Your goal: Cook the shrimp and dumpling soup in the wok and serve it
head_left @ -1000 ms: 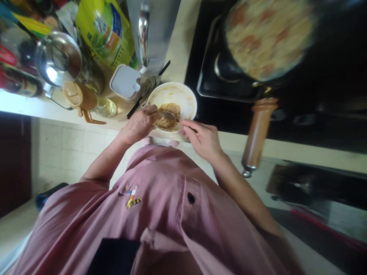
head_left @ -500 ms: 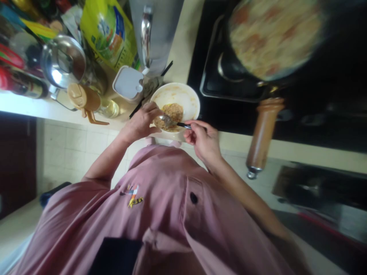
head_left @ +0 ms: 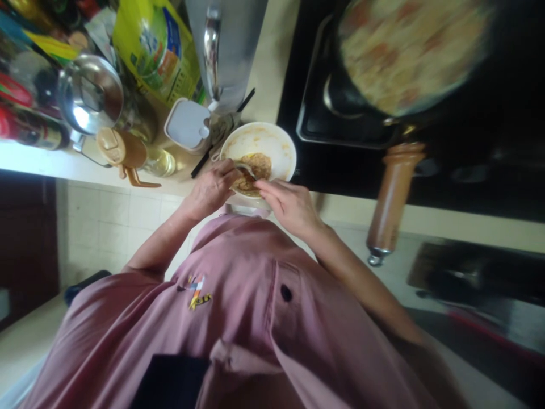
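The white bowl (head_left: 275,139) is sitting close to the front edge of the surface (head_left: 349,212), with brown mashed food (head_left: 261,166) filling its near left part and smeared bare wall showing on the far side and right. On its right, the rim is meeting the edge of the black cooktop (head_left: 288,122); on its left, a black stick (head_left: 201,163) and a lidded box (head_left: 187,122) are crowding in. More open room is lying rightward along the front strip, up to the wooden pan handle (head_left: 394,199), which is jutting past the edge.

Your right hand (head_left: 286,200) is closing its fingers on the spoon (head_left: 246,166), pinching the mostly hidden handle low, near the food. Your left hand (head_left: 216,183) is curling at the bowl's left rim, fingertips beside the spoon's head; you cannot tell whether they are gripping rim or spoon.
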A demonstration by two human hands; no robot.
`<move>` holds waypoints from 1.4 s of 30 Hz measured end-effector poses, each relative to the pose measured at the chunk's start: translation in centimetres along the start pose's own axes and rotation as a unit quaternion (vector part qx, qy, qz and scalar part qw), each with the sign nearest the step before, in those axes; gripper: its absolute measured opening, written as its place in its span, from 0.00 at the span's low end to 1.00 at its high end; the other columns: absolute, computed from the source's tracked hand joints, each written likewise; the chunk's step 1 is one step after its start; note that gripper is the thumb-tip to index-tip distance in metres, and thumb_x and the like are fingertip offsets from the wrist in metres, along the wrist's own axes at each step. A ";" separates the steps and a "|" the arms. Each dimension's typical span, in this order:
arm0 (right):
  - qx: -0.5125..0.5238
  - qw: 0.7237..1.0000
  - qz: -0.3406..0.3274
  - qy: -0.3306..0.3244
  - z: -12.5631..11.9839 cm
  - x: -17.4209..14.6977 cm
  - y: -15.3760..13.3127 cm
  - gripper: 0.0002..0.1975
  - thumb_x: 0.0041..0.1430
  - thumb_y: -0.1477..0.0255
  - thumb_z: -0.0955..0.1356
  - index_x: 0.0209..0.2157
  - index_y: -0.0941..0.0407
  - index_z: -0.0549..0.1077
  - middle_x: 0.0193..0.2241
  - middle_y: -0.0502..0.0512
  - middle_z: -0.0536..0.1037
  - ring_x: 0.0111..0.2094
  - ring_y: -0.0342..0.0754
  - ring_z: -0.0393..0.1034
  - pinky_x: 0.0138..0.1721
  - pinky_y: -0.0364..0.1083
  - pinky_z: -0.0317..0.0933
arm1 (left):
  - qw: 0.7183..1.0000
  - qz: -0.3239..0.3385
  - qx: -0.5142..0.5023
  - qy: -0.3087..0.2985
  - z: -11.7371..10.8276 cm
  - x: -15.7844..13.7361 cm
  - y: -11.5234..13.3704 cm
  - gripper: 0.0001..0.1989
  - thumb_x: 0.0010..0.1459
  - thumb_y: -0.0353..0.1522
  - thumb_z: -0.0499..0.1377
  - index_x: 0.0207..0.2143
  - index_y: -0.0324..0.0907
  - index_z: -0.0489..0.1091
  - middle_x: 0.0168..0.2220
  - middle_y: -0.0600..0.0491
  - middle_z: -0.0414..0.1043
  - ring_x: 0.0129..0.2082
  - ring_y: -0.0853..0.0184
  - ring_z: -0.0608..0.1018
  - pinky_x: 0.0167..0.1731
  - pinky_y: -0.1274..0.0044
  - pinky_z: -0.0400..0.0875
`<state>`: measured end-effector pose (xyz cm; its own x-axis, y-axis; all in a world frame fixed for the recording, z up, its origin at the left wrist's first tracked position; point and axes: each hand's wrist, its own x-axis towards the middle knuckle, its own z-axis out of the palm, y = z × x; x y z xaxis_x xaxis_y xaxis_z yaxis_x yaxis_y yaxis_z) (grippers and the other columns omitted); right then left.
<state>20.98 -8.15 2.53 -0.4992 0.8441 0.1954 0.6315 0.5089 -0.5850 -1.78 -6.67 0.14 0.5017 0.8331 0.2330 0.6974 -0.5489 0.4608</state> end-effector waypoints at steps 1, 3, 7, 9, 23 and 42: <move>0.000 1.000 0.001 -0.009 -0.2 -0.3 0.0 0.15 0.67 0.68 0.61 0.44 0.53 0.78 0.39 0.57 0.81 0.39 0.50 0.76 0.43 0.47 0.68 | 1.000 0.001 0.001 -0.005 0.0 0.1 0.0 0.10 0.61 0.29 0.57 0.45 0.39 0.73 0.44 0.46 0.71 0.47 0.58 0.75 0.49 0.68 0.72; 0.028 0.999 0.025 -0.005 -0.6 -1.0 0.0 0.14 0.67 0.68 0.62 0.44 0.54 0.79 0.35 0.56 0.81 0.35 0.48 0.76 0.41 0.47 0.68 | 1.000 0.000 0.004 -0.015 -0.1 0.3 -0.1 0.09 0.61 0.28 0.56 0.43 0.39 0.74 0.43 0.46 0.72 0.46 0.59 0.75 0.48 0.68 0.72; 0.197 0.965 0.162 0.055 -0.2 -2.4 -0.1 0.14 0.65 0.63 0.64 0.42 0.56 0.78 0.22 0.49 0.75 0.22 0.41 0.67 0.29 0.43 0.64 | 0.999 -0.012 0.022 -0.027 -0.3 0.5 -0.1 0.10 0.60 0.26 0.56 0.43 0.37 0.74 0.43 0.44 0.72 0.45 0.58 0.76 0.45 0.69 0.73; 0.299 0.921 0.233 0.093 0.7 -2.4 -0.2 0.16 0.63 0.60 0.66 0.40 0.56 0.77 0.20 0.47 0.72 0.18 0.40 0.63 0.23 0.41 0.59 | 0.999 -0.017 0.033 -0.027 -0.4 0.4 0.0 0.11 0.58 0.25 0.58 0.44 0.36 0.73 0.44 0.43 0.71 0.44 0.58 0.77 0.44 0.69 0.73; 0.568 0.734 0.323 0.184 0.3 -0.4 0.7 0.16 0.45 0.62 0.74 0.34 0.56 0.72 0.17 0.44 0.66 0.16 0.36 0.54 0.16 0.38 0.43 | 0.978 -0.052 -0.126 0.157 -2.5 1.0 -0.8 0.18 0.59 0.29 0.59 0.52 0.41 0.66 0.46 0.47 0.69 0.34 0.70 0.75 0.34 0.76 0.76; -0.061 0.976 -0.156 0.142 -4.3 -2.0 -3.9 0.14 0.65 0.78 0.64 0.47 0.54 0.77 0.32 0.54 0.81 0.33 0.45 0.77 0.40 0.43 0.72 | 0.721 -0.155 -0.674 0.039 1.4 5.0 0.9 0.31 0.41 0.42 0.75 0.45 0.39 0.69 0.34 0.51 0.77 0.33 0.66 0.80 0.38 0.73 0.74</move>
<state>22.05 -11.09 7.83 -0.5047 0.6494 0.5687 0.5507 0.7496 -0.3673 2.06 -3.04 0.54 0.3607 0.9319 -0.0374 -0.3870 0.1860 0.9031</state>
